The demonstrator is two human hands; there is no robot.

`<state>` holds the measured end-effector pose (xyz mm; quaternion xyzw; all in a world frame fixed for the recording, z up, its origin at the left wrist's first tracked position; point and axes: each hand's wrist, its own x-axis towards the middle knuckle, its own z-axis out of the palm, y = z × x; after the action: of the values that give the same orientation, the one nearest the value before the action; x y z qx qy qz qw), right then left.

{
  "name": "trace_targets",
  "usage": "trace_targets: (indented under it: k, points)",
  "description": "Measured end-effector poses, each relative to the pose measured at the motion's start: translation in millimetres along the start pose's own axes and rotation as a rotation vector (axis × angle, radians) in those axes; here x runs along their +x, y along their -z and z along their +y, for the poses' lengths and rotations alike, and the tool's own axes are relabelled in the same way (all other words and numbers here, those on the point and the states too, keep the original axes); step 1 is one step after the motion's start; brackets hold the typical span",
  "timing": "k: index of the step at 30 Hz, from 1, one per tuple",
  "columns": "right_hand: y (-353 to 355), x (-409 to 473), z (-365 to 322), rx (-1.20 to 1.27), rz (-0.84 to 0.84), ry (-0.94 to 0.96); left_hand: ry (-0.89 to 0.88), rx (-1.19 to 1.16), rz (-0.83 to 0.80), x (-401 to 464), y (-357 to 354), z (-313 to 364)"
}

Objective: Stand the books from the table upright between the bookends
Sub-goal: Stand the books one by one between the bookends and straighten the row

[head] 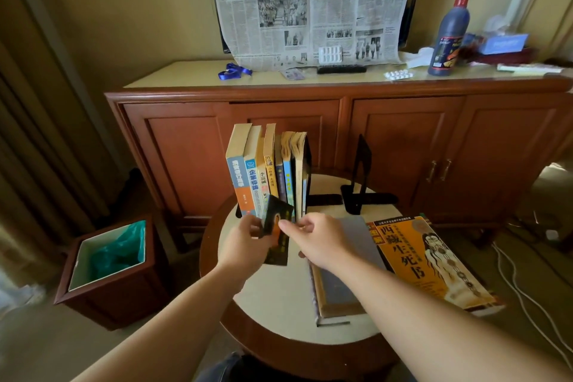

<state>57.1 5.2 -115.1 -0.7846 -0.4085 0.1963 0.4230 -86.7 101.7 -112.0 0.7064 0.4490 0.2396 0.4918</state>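
Note:
Several books (263, 164) stand upright in a row on the round table (279, 313), leaning against a black bookend (307, 161). A second black bookend (361, 170) stands apart to the right. In front of the row, my left hand (245, 245) and my right hand (316, 239) both hold a small dark book with an orange figure (277, 229), tilted, just in front of the row. Flat on the table lie a grey-covered book (356, 245) and an orange book with black characters (431, 260), partly over the table's right edge.
A wooden cabinet (341, 133) stands right behind the table, with a dark bottle (446, 37), pill packs, a remote and a newspaper on top. A wooden waste bin (111, 263) with a green liner stands at the left. White cables lie on the floor at the right.

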Motion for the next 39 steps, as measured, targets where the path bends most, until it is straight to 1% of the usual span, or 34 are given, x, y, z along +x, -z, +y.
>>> trace_targets:
  k: [1, 3, 5, 7, 9, 13, 15, 17, 20, 22, 23, 24, 25, 28, 30, 33, 37, 39]
  points:
    - [0, 2, -9, 0.040, -0.008, -0.016, -0.073, -0.024, -0.027, -3, -2, 8]
    - [3, 6, -23, 0.086, 0.027, -0.045, -0.192, -0.070, -0.109, -7, -8, 22]
    - [7, 13, -32, 0.046, 0.104, -0.081, -0.252, -0.038, -0.147, -4, -15, 27]
    - [12, 19, -32, -0.063, 0.178, -0.119, -0.257, -0.045, -0.170, 3, -20, 26]
    - [16, 22, -28, -0.106, 0.228, -0.129, -0.248, -0.062, -0.193, 10, -24, 23]
    - [24, 22, -18, -0.182, 0.252, -0.116, -0.268, 0.031, -0.209, 22, -29, 25]
    - [30, 24, -11, -0.199, 0.260, -0.104, -0.313, 0.133, -0.186, 31, -28, 35]
    - [36, 28, -4, -0.155, 0.279, -0.096, -0.407, 0.284, -0.127, 42, -26, 52]
    - [44, 37, 8, -0.082, 0.321, -0.057, -0.673, 0.511, -0.043, 63, -21, 91]
    - [49, 43, 14, -0.054, 0.350, -0.033, -0.840, 0.719, -0.026, 80, -19, 119]
    - [51, 46, 17, -0.058, 0.358, -0.023, -0.895, 0.846, -0.041, 90, -19, 132]
    - [52, 49, 20, -0.067, 0.361, -0.011, -0.912, 0.986, -0.080, 100, -21, 143]
    - [53, 51, 23, -0.078, 0.358, -0.002, -0.897, 1.137, -0.136, 109, -24, 152]
    - [52, 59, 32, -0.091, 0.340, 0.037, -0.769, 1.580, -0.323, 138, -36, 160]
    - [48, 62, 36, -0.096, 0.359, 0.079, -0.719, 1.720, -0.378, 152, -43, 159]
    - [45, 65, 39, -0.075, 0.420, 0.172, -0.729, 1.780, -0.417, 163, -49, 161]
    - [37, 76, 43, -0.079, 0.472, 0.265, -0.684, 1.668, -0.514, 164, -51, 162]
    - [29, 84, 46, -0.075, 0.468, 0.279, -0.645, 1.595, -0.492, 164, -51, 157]
